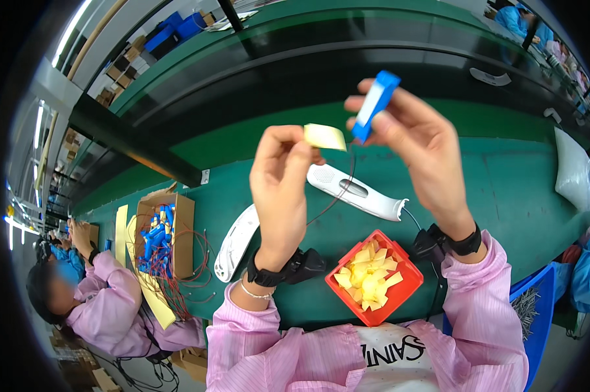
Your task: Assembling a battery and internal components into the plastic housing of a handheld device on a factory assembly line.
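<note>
Below sits a red tray (407,282) (white shells (236,245) near); hands (282,179) (427,140) pinch yellow slip (324,137) and blue block (376,106).

Free room across green bench (504,196) at right; central obstacles: 2 white shells (375,201), red tray (405,281)

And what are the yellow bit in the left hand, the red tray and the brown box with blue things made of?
Yellow bit: maybe paper or tape, matte; it looks thin and flat, though blurred. Red tray: probably smooth plastic, with even color and a molded rim. Brown box: likely cardboard, dull tan with thin walls.
</note>
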Motion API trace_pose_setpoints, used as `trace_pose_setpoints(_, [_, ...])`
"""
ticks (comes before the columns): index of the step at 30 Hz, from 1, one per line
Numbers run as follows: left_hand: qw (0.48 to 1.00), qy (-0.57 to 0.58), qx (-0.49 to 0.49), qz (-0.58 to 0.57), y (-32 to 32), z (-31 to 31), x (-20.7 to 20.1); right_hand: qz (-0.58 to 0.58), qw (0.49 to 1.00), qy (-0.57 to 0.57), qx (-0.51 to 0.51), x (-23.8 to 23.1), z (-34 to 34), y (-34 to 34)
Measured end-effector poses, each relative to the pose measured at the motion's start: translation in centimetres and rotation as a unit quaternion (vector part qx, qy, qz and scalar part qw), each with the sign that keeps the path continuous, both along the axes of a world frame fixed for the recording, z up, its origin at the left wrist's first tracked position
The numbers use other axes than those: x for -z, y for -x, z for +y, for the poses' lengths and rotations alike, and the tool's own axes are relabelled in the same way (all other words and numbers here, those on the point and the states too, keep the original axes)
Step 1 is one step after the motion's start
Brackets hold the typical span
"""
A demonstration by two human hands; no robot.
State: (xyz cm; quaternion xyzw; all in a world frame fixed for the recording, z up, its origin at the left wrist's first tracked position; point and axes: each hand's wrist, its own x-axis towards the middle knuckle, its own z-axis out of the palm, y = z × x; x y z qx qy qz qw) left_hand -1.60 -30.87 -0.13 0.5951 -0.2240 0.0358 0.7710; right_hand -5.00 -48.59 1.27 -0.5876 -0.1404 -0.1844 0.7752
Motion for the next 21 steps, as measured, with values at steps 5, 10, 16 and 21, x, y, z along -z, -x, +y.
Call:
trace_pose_setpoints(5, [0.969, -0.230, 0.081, -0.049, 2.2, 2.1, -0.6, -0.046, 0.990, -0.035, 0.132, -1.7, -6.8, -0.3])
trace_pose_setpoints(10, [0.810, -0.470, 0.152, -0.317, 6.7, 1.9, 1.8, -0.042, 0.971, 0.014, 0.236, -2.9, -11.0, 0.6])
trace_pose_setpoints(16, [0.819, -0.480, 0.139, -0.282, 5.4, 1.2, 2.3, -0.079, 0.960, 0.005, 0.269, -3.6, -12.7, 1.9])
trace_pose_setpoints(21, [0.838, -0.446, 0.277, -0.150, 3.9, 1.2, 2.3, -0.114, 0.959, -0.074, 0.248, -3.8, -11.1, 1.7])
